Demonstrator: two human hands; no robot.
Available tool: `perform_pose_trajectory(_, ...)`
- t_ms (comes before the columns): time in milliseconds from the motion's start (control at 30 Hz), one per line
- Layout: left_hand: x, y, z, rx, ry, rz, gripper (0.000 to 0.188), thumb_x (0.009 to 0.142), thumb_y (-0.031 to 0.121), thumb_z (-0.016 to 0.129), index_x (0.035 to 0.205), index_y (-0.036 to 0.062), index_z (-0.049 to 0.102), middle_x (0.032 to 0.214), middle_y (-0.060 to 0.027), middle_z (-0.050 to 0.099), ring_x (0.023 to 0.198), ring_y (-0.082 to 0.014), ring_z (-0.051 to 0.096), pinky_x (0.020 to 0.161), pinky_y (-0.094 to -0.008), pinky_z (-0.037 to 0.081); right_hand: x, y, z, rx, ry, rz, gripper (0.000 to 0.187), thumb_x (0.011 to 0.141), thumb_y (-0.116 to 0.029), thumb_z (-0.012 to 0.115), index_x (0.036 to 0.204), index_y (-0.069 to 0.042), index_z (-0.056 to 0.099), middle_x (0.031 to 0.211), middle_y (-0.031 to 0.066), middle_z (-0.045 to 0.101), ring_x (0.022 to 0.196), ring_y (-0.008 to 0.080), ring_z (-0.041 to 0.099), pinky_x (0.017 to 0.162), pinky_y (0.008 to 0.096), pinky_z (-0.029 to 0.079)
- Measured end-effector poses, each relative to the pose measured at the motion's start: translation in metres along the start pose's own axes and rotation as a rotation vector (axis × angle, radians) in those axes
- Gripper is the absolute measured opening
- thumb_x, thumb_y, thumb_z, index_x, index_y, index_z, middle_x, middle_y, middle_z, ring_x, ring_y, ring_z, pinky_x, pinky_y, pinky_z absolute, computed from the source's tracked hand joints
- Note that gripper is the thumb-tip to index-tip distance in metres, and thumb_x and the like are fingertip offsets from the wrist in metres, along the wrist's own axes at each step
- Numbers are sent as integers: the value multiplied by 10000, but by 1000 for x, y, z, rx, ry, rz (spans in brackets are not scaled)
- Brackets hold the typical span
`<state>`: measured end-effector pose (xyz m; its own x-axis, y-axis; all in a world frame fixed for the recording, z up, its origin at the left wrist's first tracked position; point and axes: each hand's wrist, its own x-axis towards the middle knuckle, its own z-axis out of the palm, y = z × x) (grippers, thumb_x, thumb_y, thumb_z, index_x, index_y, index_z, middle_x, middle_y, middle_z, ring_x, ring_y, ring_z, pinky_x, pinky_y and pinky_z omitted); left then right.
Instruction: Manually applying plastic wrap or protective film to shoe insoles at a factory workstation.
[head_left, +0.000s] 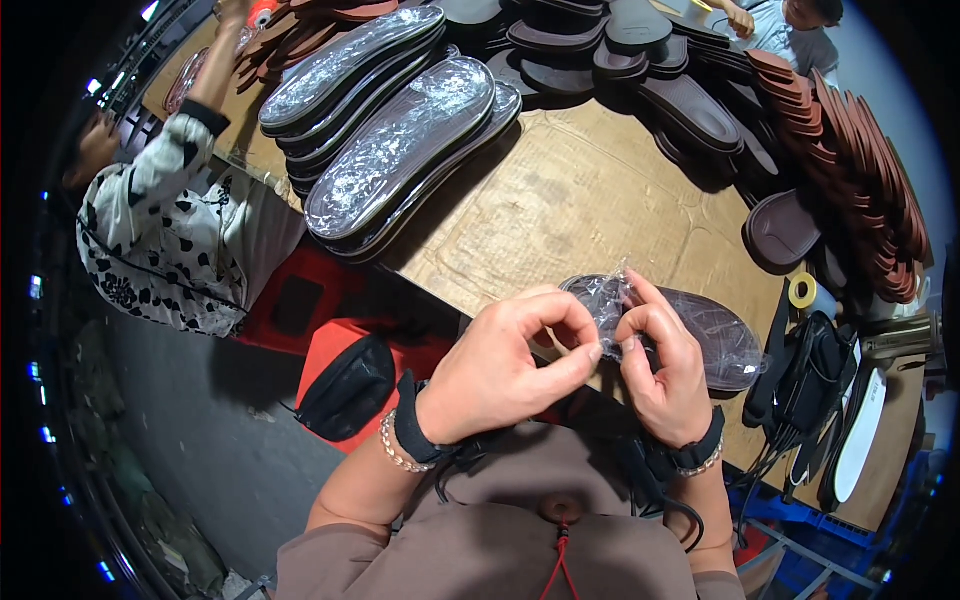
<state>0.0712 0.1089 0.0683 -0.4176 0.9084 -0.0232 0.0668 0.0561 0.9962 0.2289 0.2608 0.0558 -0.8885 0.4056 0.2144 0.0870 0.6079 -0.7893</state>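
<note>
A dark brown shoe sole [712,335] lies near the table's front edge, with clear plastic film [608,300] over it. The film is bunched up at the sole's left end, between my two hands. My left hand [505,365] pinches the film there with thumb and forefinger. From the other side, my right hand [662,365] grips the film, its fingers bent and a wisp of it standing up by the fingertips. Part of the sole is hidden behind my hands.
Film-wrapped soles [405,140] are stacked at the left. More dark soles [690,110] pile up at the back, with reddish-brown pieces [850,160] at the right. A tape roll [803,291] and black device [815,360] sit nearby. A co-worker's patterned sleeve [150,190] is at far left.
</note>
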Motion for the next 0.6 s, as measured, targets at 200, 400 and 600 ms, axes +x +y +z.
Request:
perform_pose_trajectory(200,13,9,17,269,-20,303,102,826,66,778,896,45,706,977,-66,637,882,-196,645,767,-307,522,-7,14,1,279,96,69,94,919,38,557,999,26,605,1389,336,587,1359,405,578,1129,461,465)
perform_pose_trajectory(400,30,13,27,396,24,475,128,798,104,789,881,51,706,994,-96,636,906,-281,642,799,-361,531,-15,8,-6,379,146,92,80,924,14,559,985,27,609,1412,298,590,1339,362,588,1111,421,450)
perform_pose_trajectory(600,39,14,20,487,-13,374,128,786,127,792,866,58,719,1017,-115,629,959,-298,627,847,-386,517,-19,5,-11,170,194,9,84,868,24,580,949,18,605,1193,216,664,1108,315,662,1000,391,495)
